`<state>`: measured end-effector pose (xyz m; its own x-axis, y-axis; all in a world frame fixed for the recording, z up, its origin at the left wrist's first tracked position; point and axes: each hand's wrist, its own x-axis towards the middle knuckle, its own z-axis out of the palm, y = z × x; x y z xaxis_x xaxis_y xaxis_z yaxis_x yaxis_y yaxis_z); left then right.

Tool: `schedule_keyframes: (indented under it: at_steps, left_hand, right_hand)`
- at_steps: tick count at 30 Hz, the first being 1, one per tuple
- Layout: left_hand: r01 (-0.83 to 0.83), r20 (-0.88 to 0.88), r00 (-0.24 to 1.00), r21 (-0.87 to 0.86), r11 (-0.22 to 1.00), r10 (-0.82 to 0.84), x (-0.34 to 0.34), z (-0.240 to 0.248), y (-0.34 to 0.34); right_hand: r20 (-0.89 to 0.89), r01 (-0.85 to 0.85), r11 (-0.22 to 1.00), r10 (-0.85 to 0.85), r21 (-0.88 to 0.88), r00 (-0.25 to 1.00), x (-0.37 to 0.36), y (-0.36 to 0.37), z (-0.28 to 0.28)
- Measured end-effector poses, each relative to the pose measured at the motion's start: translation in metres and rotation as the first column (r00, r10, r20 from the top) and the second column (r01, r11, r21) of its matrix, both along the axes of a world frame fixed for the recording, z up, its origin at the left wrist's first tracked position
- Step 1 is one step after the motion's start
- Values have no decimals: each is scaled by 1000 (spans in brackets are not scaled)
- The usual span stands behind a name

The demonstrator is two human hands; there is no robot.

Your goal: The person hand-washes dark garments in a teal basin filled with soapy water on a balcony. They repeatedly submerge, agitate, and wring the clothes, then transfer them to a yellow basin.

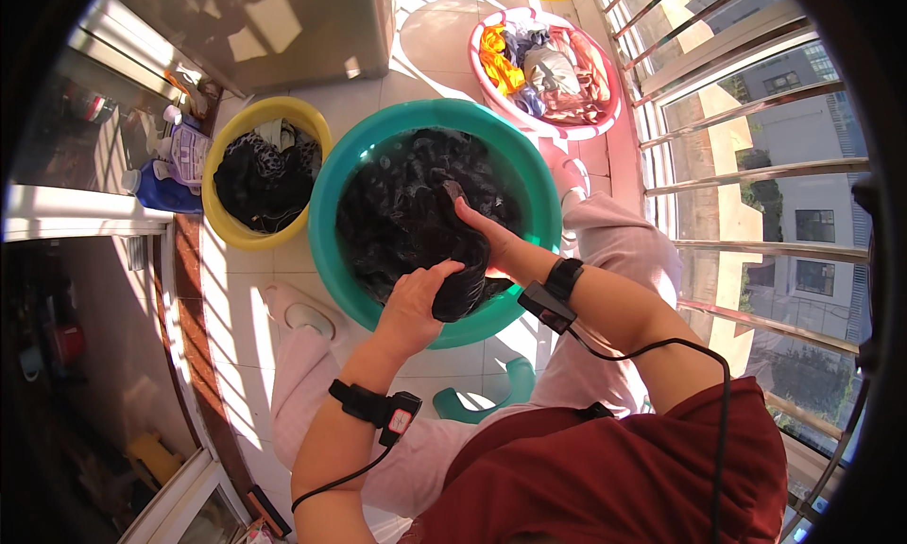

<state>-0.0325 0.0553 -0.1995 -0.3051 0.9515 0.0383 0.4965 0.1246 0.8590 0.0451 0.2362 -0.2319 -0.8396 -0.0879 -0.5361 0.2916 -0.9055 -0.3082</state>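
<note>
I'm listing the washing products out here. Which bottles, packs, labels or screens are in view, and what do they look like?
Blue bottle: lying on the floor left of the yellow basin, white cap.
Pouch: just above it, whitish with purple print.
Wrist device: on the left forearm, black with a small red label.
No screens visible.

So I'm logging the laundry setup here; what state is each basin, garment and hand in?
Teal basin: on the floor, filled with dark wet laundry.
Dark garment: bunched, gripped over the basin's near rim.
Left hand: closed on the garment.
Right hand: closed on the garment.
Yellow basin: holds dark patterned clothes.
Pink basin: piled with mixed coloured clothes.
Blue bottle: lying beside the yellow basin.
</note>
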Motion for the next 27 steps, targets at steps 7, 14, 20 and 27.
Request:
schedule_keyframes:
  at_steps: [7,14,20,27]
  left_hand:
    - [161,-85,982,-81,984,-167,-1,0,-8]
    - [204,-180,960,-64,977,-212,-4,2,-15]
    - [239,-239,937,-88,967,-254,-1,-4,-16]
    - [178,-374,879,-322,930,-297,12,-72,-26]
  right_hand:
    - [157,-192,959,161,207,974,-3,1,5]
    - [164,-110,907,45,407,985,-2,-17,4]
    - [210,-86,841,-34,534,977,2,-17,-13]
    - [365,-34,771,-261,636,894,29,-12,-82]
